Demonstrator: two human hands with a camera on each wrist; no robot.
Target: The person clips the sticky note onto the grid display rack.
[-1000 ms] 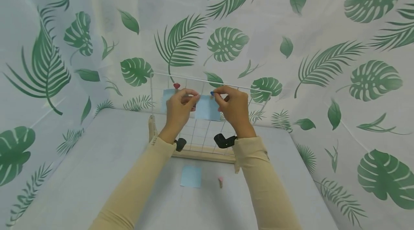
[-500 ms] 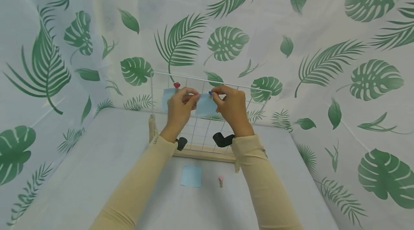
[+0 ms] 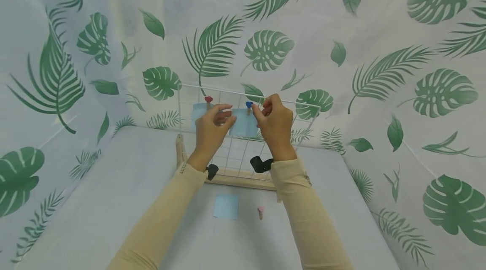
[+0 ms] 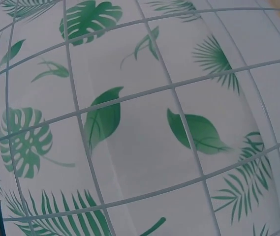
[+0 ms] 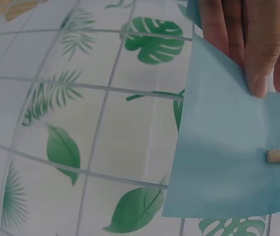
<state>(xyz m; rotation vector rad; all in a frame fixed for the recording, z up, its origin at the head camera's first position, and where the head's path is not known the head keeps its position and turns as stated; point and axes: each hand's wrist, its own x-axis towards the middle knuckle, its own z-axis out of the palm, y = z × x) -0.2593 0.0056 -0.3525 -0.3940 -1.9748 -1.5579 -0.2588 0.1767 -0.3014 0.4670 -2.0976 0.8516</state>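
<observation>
Head view shows left hand [image 3: 211, 128] and right hand [image 3: 276, 124] with fingers loosely parted, blue paper [image 3: 243, 124] between them, likely light, floppy, easily creased; pinch its edge or the heart clip [image 3: 249, 104] beside right thumb.

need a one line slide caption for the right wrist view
Light blue paper, a blue-topped wooden clip at its edge, before a wire grid; left hand at one corner.

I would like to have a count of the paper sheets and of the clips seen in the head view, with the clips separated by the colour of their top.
Light blue paper sheets: 3
Red-topped clip: 1
Blue-topped clip: 1
Pink-topped clip: 1
Total: 6
</observation>
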